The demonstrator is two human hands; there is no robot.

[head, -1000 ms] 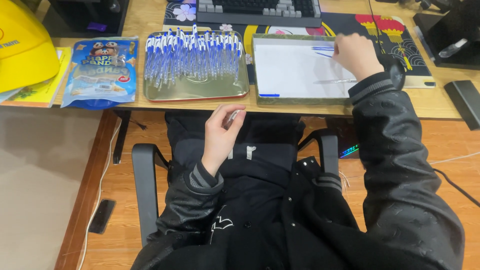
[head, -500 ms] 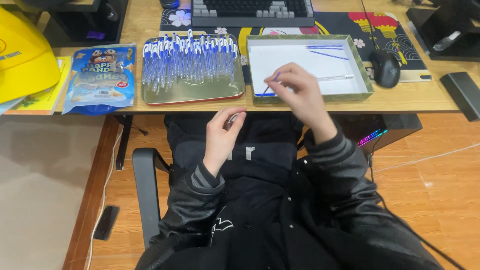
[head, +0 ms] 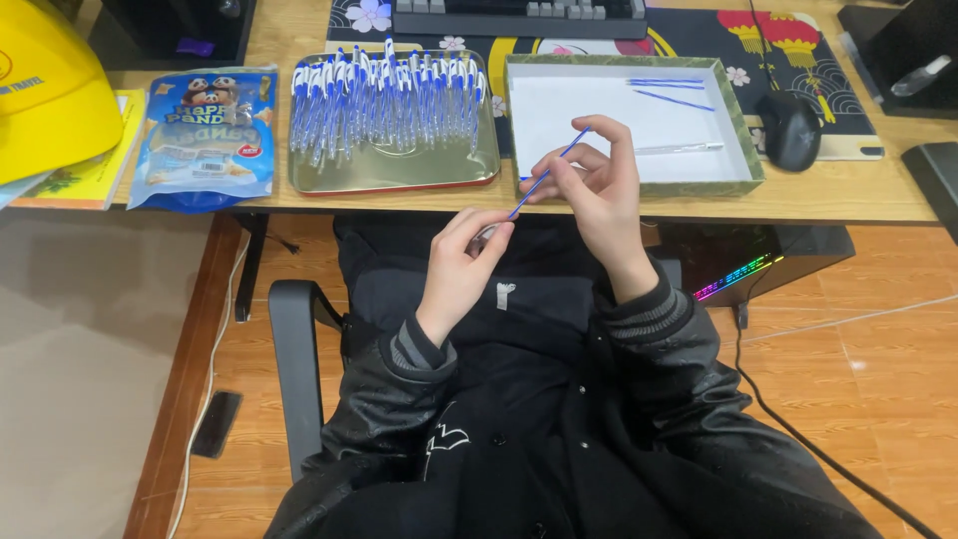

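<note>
On the bench (head: 848, 195), one blue snack bag (head: 205, 135) is seen beside one gold tray (head: 394, 170) of pens. One thin blue refill (head: 547, 172) is pinched by the right hand (head: 594, 190); a small pen part (head: 486, 237) is gripped in the left hand (head: 461, 269) fingers.

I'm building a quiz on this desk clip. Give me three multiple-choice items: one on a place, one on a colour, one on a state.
1. Where does the tray of pens stand?
A. left of the white box
B. right of the mouse
C. on the floor

2. What colour is the thin refill in the right hand?
A. red
B. blue
C. green

3. How is the refill held?
A. lying loose in the box
B. by the right hand, its lower end at the left hand
C. resting on the keyboard

Answers: 1 A, the tray sits beside the white box on its left; 2 B, it shows blue; 3 B, its lower end meets the left fingertips.
</note>
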